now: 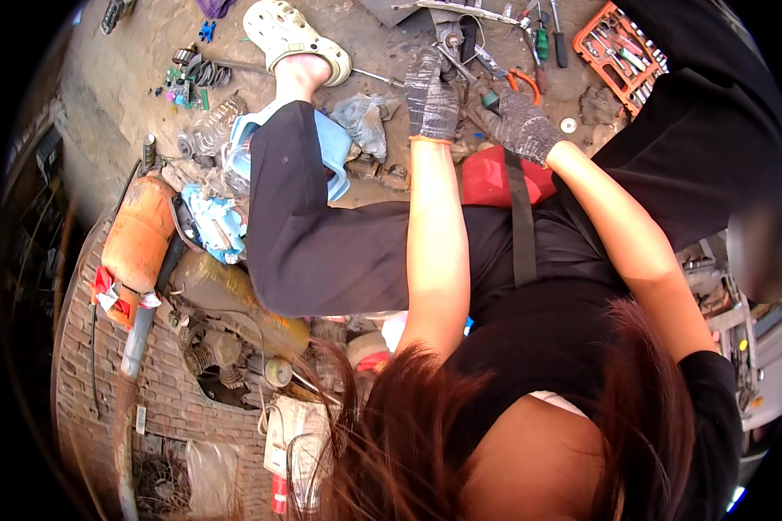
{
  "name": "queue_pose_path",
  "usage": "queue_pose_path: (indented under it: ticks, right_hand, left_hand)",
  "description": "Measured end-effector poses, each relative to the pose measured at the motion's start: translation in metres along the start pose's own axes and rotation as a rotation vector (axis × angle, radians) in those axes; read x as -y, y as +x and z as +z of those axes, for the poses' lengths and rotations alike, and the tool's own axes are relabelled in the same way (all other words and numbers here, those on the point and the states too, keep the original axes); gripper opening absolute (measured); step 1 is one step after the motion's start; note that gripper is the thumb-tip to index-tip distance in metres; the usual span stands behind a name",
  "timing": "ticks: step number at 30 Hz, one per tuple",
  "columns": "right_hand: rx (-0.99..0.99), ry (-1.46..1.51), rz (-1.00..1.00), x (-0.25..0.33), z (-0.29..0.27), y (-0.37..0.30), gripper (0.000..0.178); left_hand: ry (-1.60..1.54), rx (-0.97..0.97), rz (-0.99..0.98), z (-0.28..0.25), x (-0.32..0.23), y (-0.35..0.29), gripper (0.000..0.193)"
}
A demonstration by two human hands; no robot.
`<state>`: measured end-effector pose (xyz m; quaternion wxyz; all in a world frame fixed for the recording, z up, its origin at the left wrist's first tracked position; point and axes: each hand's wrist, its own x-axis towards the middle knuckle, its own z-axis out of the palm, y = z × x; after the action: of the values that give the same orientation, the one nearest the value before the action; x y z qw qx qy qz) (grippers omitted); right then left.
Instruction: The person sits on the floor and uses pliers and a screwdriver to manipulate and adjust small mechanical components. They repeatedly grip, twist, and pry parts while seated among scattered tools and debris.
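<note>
Just ahead of the left hand (432, 100) and the right hand (519, 126), metal parts (450, 42) lie on the ground (382, 48), with pliers (525, 82) just beyond the right hand and screwdrivers (561, 50) farther ahead. A tool case (601, 80) lies right of both hands. Left of the left hand come a plastic bag (362, 122), then a tub (332, 149) and, well apart and farther back, a cylinder (135, 239).

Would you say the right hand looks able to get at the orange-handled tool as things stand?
Probably yes: the orange-handled tool lies just beyond the gloved right hand with nothing visible between them, though whether that hand is free is unclear.
</note>
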<state>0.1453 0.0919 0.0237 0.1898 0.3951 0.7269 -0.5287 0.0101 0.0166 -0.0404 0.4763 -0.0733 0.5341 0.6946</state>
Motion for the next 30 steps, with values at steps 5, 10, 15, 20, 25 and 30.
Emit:
queue_pose_path:
  ticks: [5,10,15,20,25,30]
  right_hand:
    - [0.064,-0.036,-0.029,-0.001,-0.003,-0.002,0.055]
    - [-0.042,0.006,-0.037,-0.004,-0.001,-0.005,0.049]
    - [-0.014,0.002,-0.075,-0.007,0.002,-0.001,0.048]
    - [0.157,0.133,-0.014,0.001,-0.01,0.002,0.047]
    - [0.079,0.092,-0.1,-0.013,-0.001,0.002,0.041]
    - [0.053,-0.029,-0.14,-0.016,0.0,0.003,0.041]
  left_hand:
    - [0.194,0.03,0.045,-0.007,-0.004,0.002,0.013]
    - [-0.278,-0.102,-0.364,0.03,-0.027,-0.003,0.014]
    - [-0.361,0.06,-0.339,0.007,-0.019,0.002,0.012]
    - [0.178,0.032,-0.058,0.012,-0.02,0.002,0.023]
    - [0.123,-0.021,-0.094,0.014,-0.026,-0.002,0.012]
    - [0.19,-0.052,-0.075,0.014,-0.028,-0.001,0.011]
